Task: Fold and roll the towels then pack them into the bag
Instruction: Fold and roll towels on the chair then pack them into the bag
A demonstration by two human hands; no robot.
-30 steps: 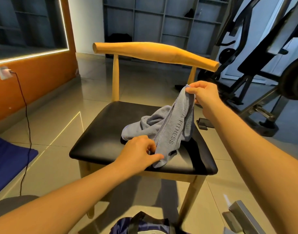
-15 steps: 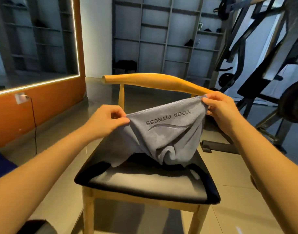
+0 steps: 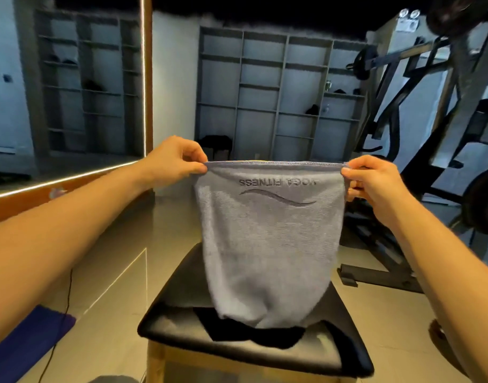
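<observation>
A grey towel (image 3: 267, 244) with upside-down "YOGA FITNESS" lettering hangs stretched out in front of me. My left hand (image 3: 173, 158) pinches its top left corner and my right hand (image 3: 372, 181) pinches its top right corner. The top edge is pulled taut between them at about chest height. The towel's lower end touches or hangs just over the black seat of a wooden chair (image 3: 182, 324). The chair's backrest is hidden behind the towel. No bag shows in this view.
A blue mat (image 3: 24, 346) and a black cable (image 3: 55, 344) lie on the floor at the left. A weight rack (image 3: 419, 111) and bench frame (image 3: 381, 275) stand at the right. Grey shelving (image 3: 278, 100) lines the back wall, with a mirror (image 3: 66, 87) on the left.
Both hands have raised the towel off the seat and spread it wide, so it now hangs flat and full length. The camera has tilted upward, and the bag has left the view.
</observation>
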